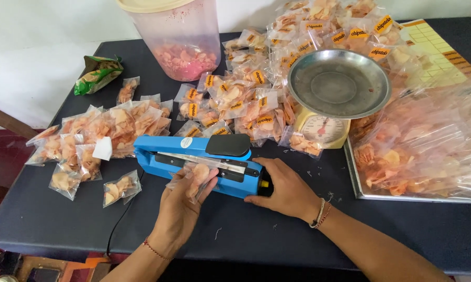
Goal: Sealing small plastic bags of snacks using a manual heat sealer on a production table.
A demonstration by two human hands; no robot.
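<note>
A blue heat sealer (157, 150) with a black handle lies across the middle of the dark table (52, 214). My left hand (179, 209) holds a small clear bag of orange-pink chips (198, 176), its top edge lying in the sealer's jaw. My right hand (283, 189) rests flat against the sealer's right end, fingers by its yellow knob. The sealer's arm stands raised a little above the bag.
Unsealed chip bags (89, 136) lie at the left, labelled sealed ones (246, 89) behind. A kitchen scale with a steel pan (338, 83) stands at the right of the sealer, a metal tray of bagged chips (418, 151) beyond it. A clear plastic tub (178, 36) stands at the back.
</note>
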